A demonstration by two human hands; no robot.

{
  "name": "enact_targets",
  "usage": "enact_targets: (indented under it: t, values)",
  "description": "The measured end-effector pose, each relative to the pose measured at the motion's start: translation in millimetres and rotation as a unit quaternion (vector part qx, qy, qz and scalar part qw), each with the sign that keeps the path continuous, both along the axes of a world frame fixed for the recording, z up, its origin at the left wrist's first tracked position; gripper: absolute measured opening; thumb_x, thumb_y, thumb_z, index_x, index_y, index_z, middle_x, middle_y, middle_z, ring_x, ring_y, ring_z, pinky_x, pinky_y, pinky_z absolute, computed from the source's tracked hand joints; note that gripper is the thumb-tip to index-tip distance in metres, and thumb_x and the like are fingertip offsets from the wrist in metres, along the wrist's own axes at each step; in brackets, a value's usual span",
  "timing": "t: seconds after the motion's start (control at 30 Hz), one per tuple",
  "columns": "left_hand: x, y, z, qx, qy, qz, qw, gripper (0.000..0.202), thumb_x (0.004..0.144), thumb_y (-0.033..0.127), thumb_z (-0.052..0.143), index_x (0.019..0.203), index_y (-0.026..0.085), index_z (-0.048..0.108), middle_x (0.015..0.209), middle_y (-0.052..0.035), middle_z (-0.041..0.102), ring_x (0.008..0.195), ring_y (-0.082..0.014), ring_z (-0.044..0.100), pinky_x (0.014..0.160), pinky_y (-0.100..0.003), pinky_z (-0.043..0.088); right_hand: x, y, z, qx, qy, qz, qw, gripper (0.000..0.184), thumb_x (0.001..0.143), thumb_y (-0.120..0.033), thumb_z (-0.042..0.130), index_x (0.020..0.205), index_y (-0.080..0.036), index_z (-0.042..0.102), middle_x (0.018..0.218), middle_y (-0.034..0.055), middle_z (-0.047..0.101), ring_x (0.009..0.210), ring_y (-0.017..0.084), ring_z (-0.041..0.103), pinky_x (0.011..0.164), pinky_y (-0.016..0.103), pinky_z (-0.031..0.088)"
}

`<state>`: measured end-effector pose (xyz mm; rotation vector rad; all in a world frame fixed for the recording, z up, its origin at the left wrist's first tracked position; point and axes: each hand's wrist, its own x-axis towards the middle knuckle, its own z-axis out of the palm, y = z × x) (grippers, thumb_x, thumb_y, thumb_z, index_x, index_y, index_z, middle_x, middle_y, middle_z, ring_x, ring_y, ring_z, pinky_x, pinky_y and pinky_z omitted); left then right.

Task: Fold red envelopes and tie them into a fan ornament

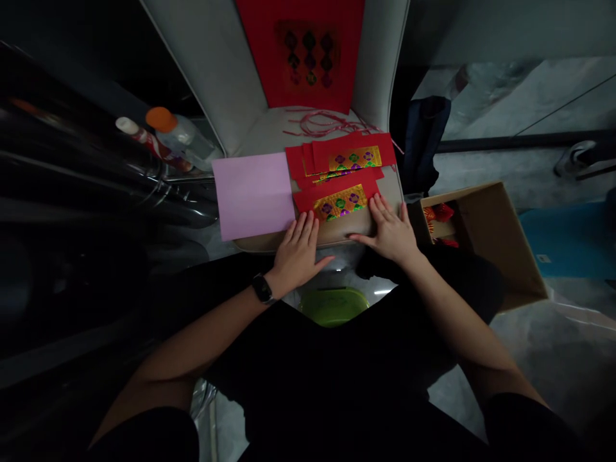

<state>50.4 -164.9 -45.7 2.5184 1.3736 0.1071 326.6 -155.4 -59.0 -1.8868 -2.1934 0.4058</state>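
Several red envelopes (320,153) with gold foil panels lie overlapping on a pale chair seat (337,236). My left hand (301,249) rests at the lower left end of the nearest red envelope (370,187), fingers stretched out and thumb apart. At its right end lies my right hand (391,232), fingers extended and touching the edge. Neither hand grips anything. A pink sheet of paper (255,196) lies just left of the envelopes, its edge close to my left fingertips. Pink-red cords (320,122) are loosely coiled behind the envelopes.
A large red sheet (308,58) leans on the chair back. Bottles, one with an orange cap (161,119), stand at the left. An open cardboard box (505,244) with red items is at the right, near a blue object (572,240). A green basin (334,307) sits below the seat.
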Motion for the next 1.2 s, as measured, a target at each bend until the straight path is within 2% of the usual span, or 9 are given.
enact_targets:
  t: [0.17,0.23,0.33,0.47,0.63,0.77,0.93,1.03,1.2]
  values:
    - [-16,-5,19.3,-0.007,0.039,0.012,0.999,0.091,0.097,0.062,0.053,0.156,-0.006,0.042,0.168,-0.0312,0.031,0.162,-0.0431,0.019,0.132,-0.058,0.019,11,17,14.2,-0.019,0.017,-0.068,0.997,0.082,0.096,-0.078,0.048,0.153,-0.019,0.053,0.159,0.0184,0.053,0.148,0.039,0.049,0.124,0.071,0.02]
    - [-21,2,27.5,0.002,0.048,0.007,0.999,0.08,0.097,0.057,0.058,0.148,-0.005,0.054,0.163,-0.0317,0.041,0.16,-0.0458,0.026,0.131,-0.059,0.021,12,29,16.0,0.004,0.028,-0.101,0.994,0.067,0.099,-0.07,0.05,0.137,-0.018,0.067,0.144,0.0188,0.067,0.136,0.04,0.059,0.117,0.068,0.033]
    - [-19,22,35.7,0.039,0.026,0.021,0.999,0.061,0.099,0.049,0.058,0.137,0.001,0.063,0.158,-0.0287,0.048,0.152,-0.0466,0.039,0.127,-0.06,0.029,12,50,11.4,0.042,0.074,-0.141,0.986,0.05,0.096,-0.058,0.061,0.125,-0.019,0.072,0.121,0.017,0.076,0.118,0.038,0.066,0.105,0.06,0.046]
    - [-2,56,28.9,0.062,-0.041,0.016,0.997,0.05,0.097,0.047,0.065,0.133,0.012,0.064,0.144,-0.0213,0.059,0.129,-0.0379,0.056,0.11,-0.054,0.047,11,74,-3.0,0.029,0.213,-0.153,0.965,0.051,0.079,-0.045,0.078,0.124,-0.023,0.069,0.103,0.0088,0.075,0.091,0.029,0.068,0.089,0.049,0.055]
    - [12,85,16.1,0.043,-0.044,-0.03,0.998,0.037,0.095,0.044,0.071,0.117,0.015,0.068,0.118,-0.0143,0.066,0.111,-0.0316,0.059,0.099,-0.046,0.05,17,88,-16.8,-0.024,0.371,-0.187,0.909,0.054,0.067,-0.029,0.077,0.119,-0.023,0.068,0.079,-0.0028,0.064,0.069,0.018,0.062,0.072,0.037,0.054]
    - [13,90,16.1,0.034,-0.065,-0.047,0.996,0.041,0.093,0.047,0.073,0.121,0.017,0.066,0.122,-0.0126,0.064,0.112,-0.0306,0.057,0.1,-0.046,0.048,25,86,-9.1,-0.034,0.467,-0.164,0.868,0.053,0.064,-0.025,0.077,0.117,-0.021,0.069,0.076,-0.0036,0.063,0.066,0.015,0.059,0.07,0.033,0.052]
    - [23,88,12.4,0.045,-0.071,-0.048,0.995,0.04,0.093,0.044,0.072,0.119,0.014,0.067,0.122,-0.0153,0.064,0.111,-0.0323,0.059,0.097,-0.048,0.05,37,85,18.8,-0.05,0.547,-0.103,0.83,0.048,0.064,-0.03,0.085,0.11,-0.023,0.071,0.083,-0.0026,0.066,0.073,0.015,0.063,0.078,0.035,0.057]
    - [27,93,15.2,0.052,-0.122,-0.051,0.99,0.027,0.101,0.031,0.059,0.12,0.016,0.07,0.12,-0.0135,0.069,0.111,-0.0291,0.063,0.1,-0.046,0.051,42,92,31.6,-0.004,0.545,-0.101,0.832,0.045,0.066,-0.031,0.085,0.109,-0.026,0.07,0.082,-0.0031,0.064,0.072,0.015,0.063,0.077,0.036,0.059]
    - [24,113,36.4,0.11,-0.225,-0.002,0.968,0.046,0.107,0.019,0.038,0.145,0.025,0.062,0.147,-0.0094,0.065,0.136,-0.027,0.058,0.116,-0.053,0.044,45,112,45.3,0.117,0.478,-0.078,0.867,0.039,0.077,-0.037,0.079,0.114,-0.029,0.069,0.091,0.0009,0.064,0.083,0.02,0.067,0.08,0.04,0.061]
